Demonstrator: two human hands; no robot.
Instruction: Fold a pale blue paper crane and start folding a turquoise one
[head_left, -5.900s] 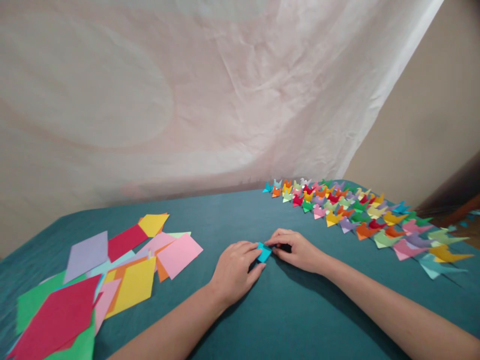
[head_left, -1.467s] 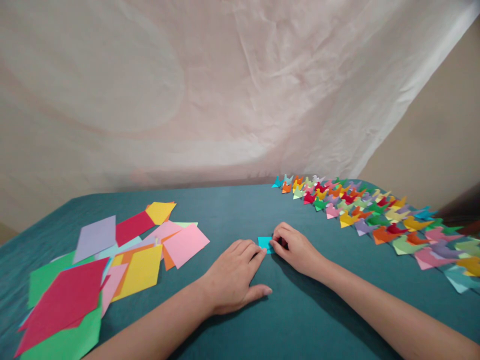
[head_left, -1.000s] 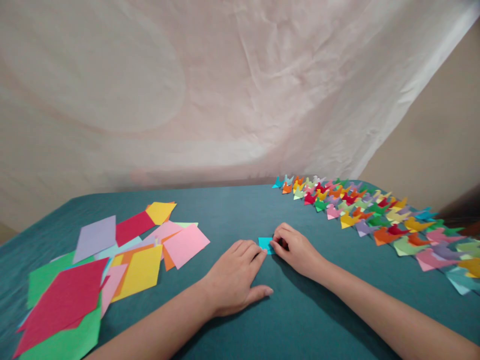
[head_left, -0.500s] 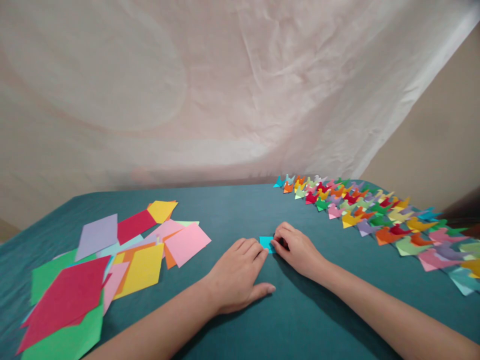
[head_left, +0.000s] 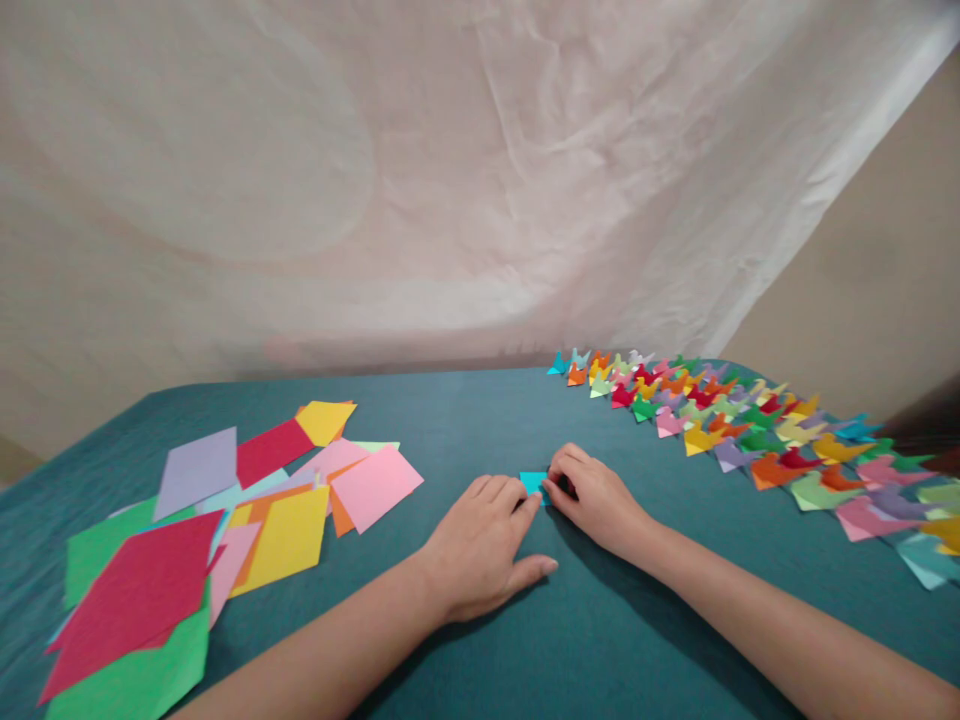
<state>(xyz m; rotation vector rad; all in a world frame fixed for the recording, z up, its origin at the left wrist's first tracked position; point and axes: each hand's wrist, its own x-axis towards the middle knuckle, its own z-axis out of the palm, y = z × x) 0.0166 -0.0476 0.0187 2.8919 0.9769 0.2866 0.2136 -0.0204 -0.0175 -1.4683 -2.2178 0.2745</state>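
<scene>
A small folded piece of bright blue paper (head_left: pixel 532 481) lies on the table between both hands, partly covered by fingers. My left hand (head_left: pixel 482 552) rests palm down with its thumb spread away, and its index fingertip presses on the paper's near-left part. From the other side, my right hand (head_left: pixel 598 503) pinches the paper's right edge between thumb and curled fingers. How the paper is folded under the fingertips I cannot make out.
Loose coloured paper sheets (head_left: pixel 142 590) overlap at the left. Rows of small folded paper birds (head_left: pixel 739 420) stand along the right. Dark green cloth (head_left: pixel 450 425) covers the table, and a pale sheet (head_left: pixel 420 180) hangs behind it.
My left hand has shifted slightly to the right, its index finger and thumb sliding a little across. The right hand keeps its pinch on the blue paper.
</scene>
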